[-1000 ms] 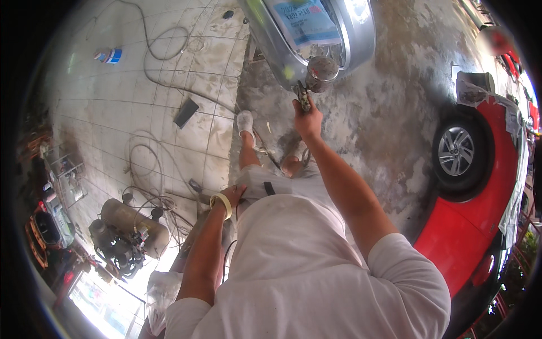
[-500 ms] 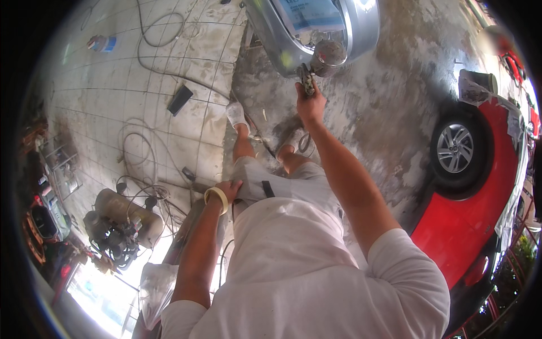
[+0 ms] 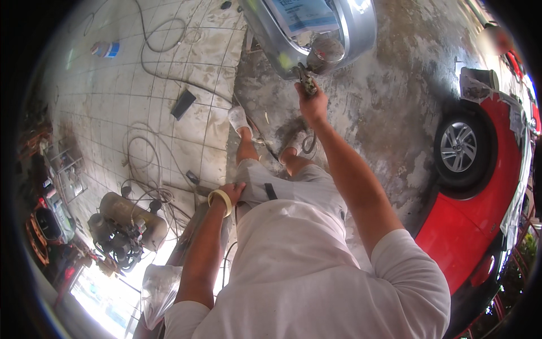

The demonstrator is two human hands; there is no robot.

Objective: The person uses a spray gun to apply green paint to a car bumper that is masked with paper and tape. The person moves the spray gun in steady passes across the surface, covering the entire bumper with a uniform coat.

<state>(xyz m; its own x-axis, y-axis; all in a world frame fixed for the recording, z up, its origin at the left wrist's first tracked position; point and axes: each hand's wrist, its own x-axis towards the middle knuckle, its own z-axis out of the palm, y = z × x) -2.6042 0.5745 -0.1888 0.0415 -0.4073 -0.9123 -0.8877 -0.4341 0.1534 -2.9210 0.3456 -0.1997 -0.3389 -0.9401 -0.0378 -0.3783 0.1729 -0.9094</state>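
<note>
My right hand (image 3: pixel 313 106) grips a spray gun (image 3: pixel 306 79) with a round, speckled cup (image 3: pixel 325 53) on top. The gun is held out toward a silver car bumper (image 3: pixel 357 34), which has a blue printed sheet (image 3: pixel 302 14) in its opening and yellow-green patches at its lower left; whether they touch, I cannot tell. My left hand (image 3: pixel 230 191), with a pale band at the wrist, is at the left side of my grey shorts, fingers curled; what it holds, if anything, is hidden.
A red car (image 3: pixel 466 237) stands at right. At left, a compressor (image 3: pixel 132 217), hoses (image 3: pixel 152 141), a dark flat object (image 3: pixel 183 104) and a blue-labelled container (image 3: pixel 106 50) lie on white tiles (image 3: pixel 90 113). My feet are near a hose on stained concrete (image 3: pixel 395 101).
My right hand and the spray gun moved slightly up and right from a second ago, then shifted little. My left hand stays at my hip. The view moves slightly.
</note>
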